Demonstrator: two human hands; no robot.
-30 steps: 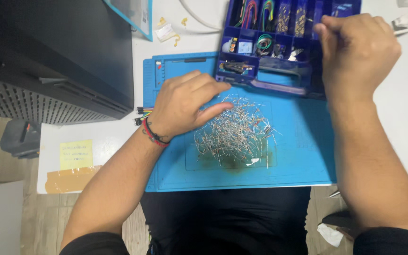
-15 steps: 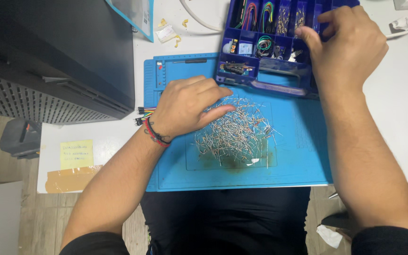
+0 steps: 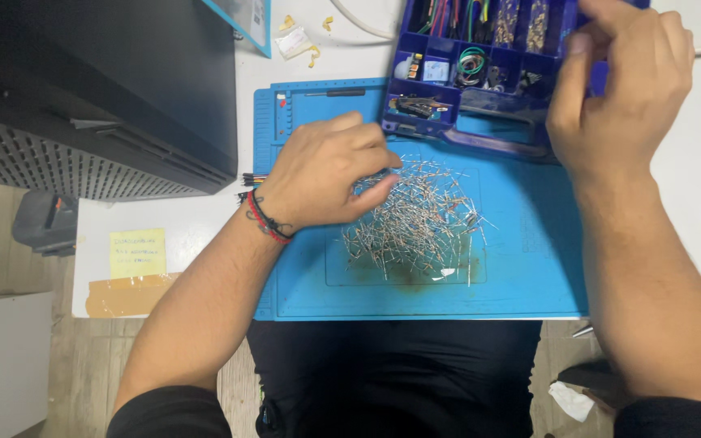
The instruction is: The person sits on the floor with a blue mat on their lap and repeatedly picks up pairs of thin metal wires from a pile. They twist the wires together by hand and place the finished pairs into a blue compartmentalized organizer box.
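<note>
A heap of small wire-legged electronic components point(image 3: 419, 223) lies on a blue work mat point(image 3: 513, 284). My left hand point(image 3: 326, 170) rests on the heap's left edge, fingers curled and pinching at the components; a red and black band circles the wrist. My right hand point(image 3: 622, 81) is over the right part of a dark blue compartment box point(image 3: 480, 105) at the mat's far side, fingertips bunched above its compartments. Whether the fingers hold a piece is hidden. The box holds coloured wires and small parts.
A large black computer case point(image 3: 99, 89) stands on the white table point(image 3: 188, 227) at the left. A yellow sticky note point(image 3: 135, 253) and brown tape point(image 3: 123, 296) sit near the table's front left edge. Small yellow bits and a white cable lie behind the mat.
My right hand has shifted left and back over the box's compartments, its fingers now bunched. My left hand stays on the heap, fingers slightly more closed.
</note>
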